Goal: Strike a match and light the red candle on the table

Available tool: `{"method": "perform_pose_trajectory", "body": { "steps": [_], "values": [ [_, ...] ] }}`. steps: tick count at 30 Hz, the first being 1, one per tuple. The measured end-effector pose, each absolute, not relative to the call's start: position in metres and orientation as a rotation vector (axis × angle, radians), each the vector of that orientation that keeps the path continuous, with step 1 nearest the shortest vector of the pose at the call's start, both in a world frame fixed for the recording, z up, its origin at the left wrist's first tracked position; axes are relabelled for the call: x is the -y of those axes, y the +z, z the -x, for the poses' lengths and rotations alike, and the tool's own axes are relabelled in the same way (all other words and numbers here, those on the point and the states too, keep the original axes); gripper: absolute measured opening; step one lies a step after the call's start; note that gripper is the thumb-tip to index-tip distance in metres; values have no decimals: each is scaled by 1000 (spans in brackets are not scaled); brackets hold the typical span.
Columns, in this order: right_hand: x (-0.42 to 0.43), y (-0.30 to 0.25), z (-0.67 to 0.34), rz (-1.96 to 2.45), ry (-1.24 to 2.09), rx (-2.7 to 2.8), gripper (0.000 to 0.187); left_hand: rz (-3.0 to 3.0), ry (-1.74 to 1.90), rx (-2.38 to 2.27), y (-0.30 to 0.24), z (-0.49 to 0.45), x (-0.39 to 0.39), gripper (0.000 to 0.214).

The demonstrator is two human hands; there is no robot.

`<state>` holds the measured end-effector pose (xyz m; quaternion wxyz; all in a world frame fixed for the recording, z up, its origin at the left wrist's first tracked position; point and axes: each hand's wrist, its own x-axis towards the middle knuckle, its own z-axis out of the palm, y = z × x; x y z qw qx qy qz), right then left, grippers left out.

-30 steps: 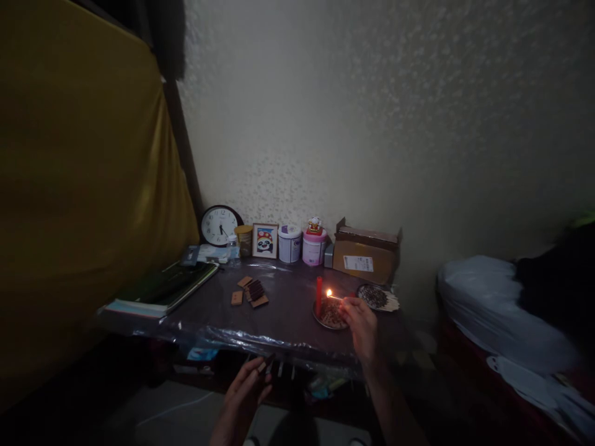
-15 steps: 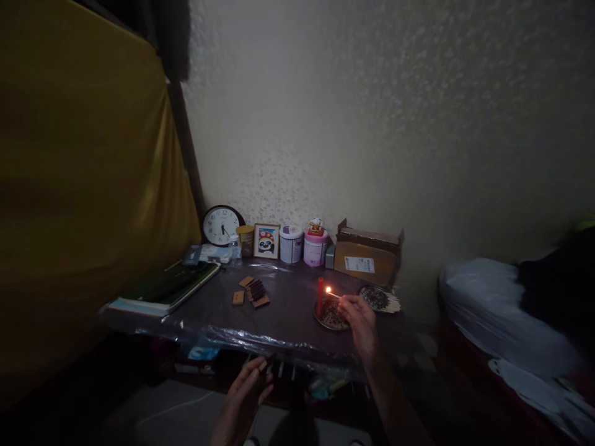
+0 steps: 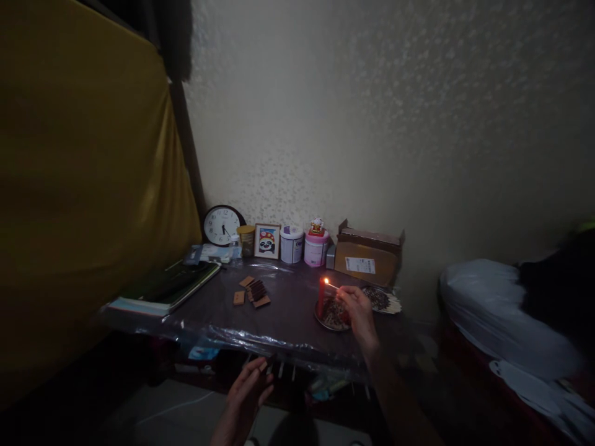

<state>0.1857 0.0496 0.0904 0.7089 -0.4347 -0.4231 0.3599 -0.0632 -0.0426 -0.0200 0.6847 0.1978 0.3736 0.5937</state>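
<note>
My right hand (image 3: 359, 313) pinches a burning match (image 3: 333, 285), its small flame touching the top of an upright red candle (image 3: 321, 300). The candle stands at the left side of a round plate (image 3: 332, 327) that holds small dark bits, partly hidden by my hand. Below the table's front edge, my left hand (image 3: 245, 389) is closed around a small brown matchbox (image 3: 263, 366), of which only one end shows. Several similar brown matchbox pieces (image 3: 238, 298) with dark strips lie on the table, left of the candle.
Behind the candle stand a pink tub (image 3: 316, 249), a white tub (image 3: 291, 245), a picture frame (image 3: 267, 241), a clock (image 3: 222, 225) and a cardboard box (image 3: 367, 260). A second plate of matchsticks (image 3: 381, 300) sits right of my hand. Books (image 3: 170, 285) lie left on the plastic-covered table (image 3: 283, 322).
My right hand has moved slightly left and up, bringing the match flame from beside the candle to its top. My left hand has stayed almost in place.
</note>
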Motion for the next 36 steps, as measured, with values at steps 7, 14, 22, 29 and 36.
{"method": "perform_pose_trajectory", "body": {
  "steps": [7, 14, 22, 29, 36],
  "values": [
    [-61, 96, -189, 1000, 709, 963, 17, -415, 1320, -814, -20, 64, 44, 36],
    [-73, 100, -188, 1066, 639, 951, 18, -422, 1319, -792, -22, 64, 43, 34],
    [-83, 98, -186, 1143, 612, 958, 17, -438, 1302, -794, -23, 65, 44, 34],
    [-89, 94, -187, 1201, 589, 973, 21, -443, 1298, -775, -18, 64, 45, 35],
    [-93, 92, -186, 1243, 559, 1002, 22, -460, 1280, -771, -20, 65, 46, 34]
  ]
}}
